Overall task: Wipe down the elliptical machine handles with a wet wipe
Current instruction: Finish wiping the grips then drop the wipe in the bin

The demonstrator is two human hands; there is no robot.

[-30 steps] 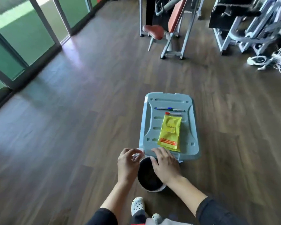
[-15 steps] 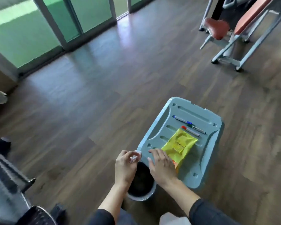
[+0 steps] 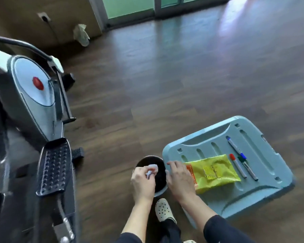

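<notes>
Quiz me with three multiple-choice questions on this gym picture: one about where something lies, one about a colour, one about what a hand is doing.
1. The markers lie: A on the blue-grey lid; B on the floor; C on the elliptical's pedal.
2. The packet on the lid is: A red; B yellow; C white.
3. Grip of the left hand: A empty and flat; B round a marker; C pinching a crumpled wipe.
Answers: 1 A, they lie side by side on the lid next to the packet; 2 B, its wrapper is bright yellow; 3 C, the white wipe shows at its fingertips, above the black bin.
</notes>
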